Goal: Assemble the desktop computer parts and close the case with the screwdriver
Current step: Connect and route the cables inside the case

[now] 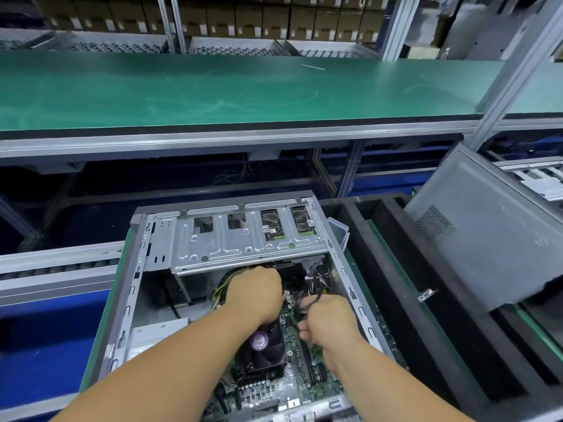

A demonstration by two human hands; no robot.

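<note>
Two hands work inside the open grey steel computer case (143, 269): left hand (254, 292) reaches among wires, its fingers hidden; right hand (330, 319) pinches a black cable (307, 303). Tugging could unseat connectors. Beyond, the grey vented side panel (475, 239) leans detached at the right.

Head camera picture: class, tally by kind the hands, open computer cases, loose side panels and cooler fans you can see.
Bare hands: 2 (left hand, right hand)
Open grey metal computer case: 1
Loose grey metal side panel: 1
Black cooler fan with purple sticker: 1
Total: 5
</note>
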